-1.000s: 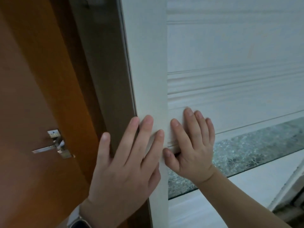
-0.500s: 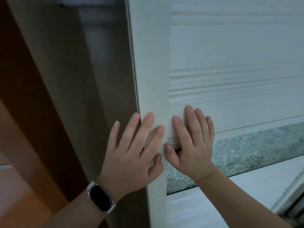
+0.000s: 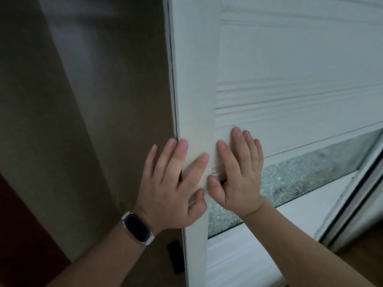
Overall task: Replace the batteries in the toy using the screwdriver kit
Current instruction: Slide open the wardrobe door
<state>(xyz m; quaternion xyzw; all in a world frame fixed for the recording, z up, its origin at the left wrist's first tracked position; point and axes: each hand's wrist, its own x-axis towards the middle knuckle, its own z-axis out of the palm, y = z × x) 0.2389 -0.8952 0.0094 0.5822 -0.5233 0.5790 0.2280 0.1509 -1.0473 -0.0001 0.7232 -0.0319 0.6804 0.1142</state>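
Inspection finding: no text, label, brand, number or sign can be read anywhere in the head view. The wristband screen (image 3: 136,229) is dark and displays no characters. The white door panel (image 3: 290,59) bears only moulded grooves.
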